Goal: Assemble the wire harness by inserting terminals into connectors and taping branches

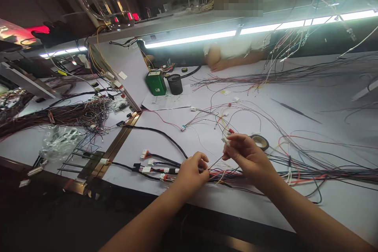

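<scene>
Risk: the thin wire (215,163) could slip or kink, since the left hand (191,171) is pinched shut on it right by the wire bundle (295,173) on the worktop (325,102), w/ loose strands crossing nearby. The right hand (246,155), closed, grips a small white connector (226,140) at its fingertips, raised just above and right of the left; a hard tug could pull the wire out.

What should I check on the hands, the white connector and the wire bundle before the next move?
1. Right hand pinches the white connector: ok.
2. Left hand grips the wire bundle: ok.
3. Connector raised off the white table: ok.
4. Tape roll within reach behind the right hand: ok.
5. Wire seated in connector: cannot tell.
6. Loose wires uncrossed: not ok.
</scene>
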Motion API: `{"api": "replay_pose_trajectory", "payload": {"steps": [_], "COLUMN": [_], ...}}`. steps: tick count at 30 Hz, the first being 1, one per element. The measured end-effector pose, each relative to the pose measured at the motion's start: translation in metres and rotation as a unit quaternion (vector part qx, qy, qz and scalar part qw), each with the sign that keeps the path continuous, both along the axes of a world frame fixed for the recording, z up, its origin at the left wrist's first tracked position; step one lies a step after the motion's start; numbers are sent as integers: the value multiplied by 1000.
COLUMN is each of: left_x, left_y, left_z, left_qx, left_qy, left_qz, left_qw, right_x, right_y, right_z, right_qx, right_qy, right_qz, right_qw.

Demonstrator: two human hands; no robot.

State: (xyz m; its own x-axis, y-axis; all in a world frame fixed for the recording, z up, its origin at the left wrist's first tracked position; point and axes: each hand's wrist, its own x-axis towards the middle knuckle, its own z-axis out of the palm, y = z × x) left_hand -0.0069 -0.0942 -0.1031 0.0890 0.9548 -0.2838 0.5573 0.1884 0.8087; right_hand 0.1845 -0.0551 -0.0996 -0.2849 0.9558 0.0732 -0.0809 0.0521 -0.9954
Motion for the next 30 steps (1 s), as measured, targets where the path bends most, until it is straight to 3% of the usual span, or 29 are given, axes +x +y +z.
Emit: {"api": "replay_pose_trajectory", "payload": {"steps": [5, 8, 11, 15, 20, 24, 27, 30], "left_x": [-8, -7, -5, -3, -1, 0, 1, 0], "left_y": [3, 7, 9, 6, 2, -1, -3, -6], "left_z": [-1, 4, 9, 7, -4, -9, -12, -13], "left_qx": [-91, -83, -48, -55, -16, 10, 36, 65], "left_qy": [-121, -70, 31, -2, -29, -55, -72, -85], "left_qz": [-1, -30, -76, -45, 14, 33, 44, 45], "left_qw": [988, 994, 995, 997, 999, 998, 996, 993], "right_x": [17, 21, 23, 19, 4, -5, -13, -23], "right_y": [-2, -4, -3, -2, -8, -7, -2, -4], "right_z": [-2, 1, 4, 4, 4, 8, 11, 9], "right_qx": [4, 11, 17, -23, -9, -44, -15, 69], "right_qy": [-66, -93, -73, -100, -299, -369, -453, -543], "right_qz": [79, 150, 146, 148, 213, 236, 211, 163], "right_qw": [995, 984, 986, 984, 930, 898, 866, 821]}}
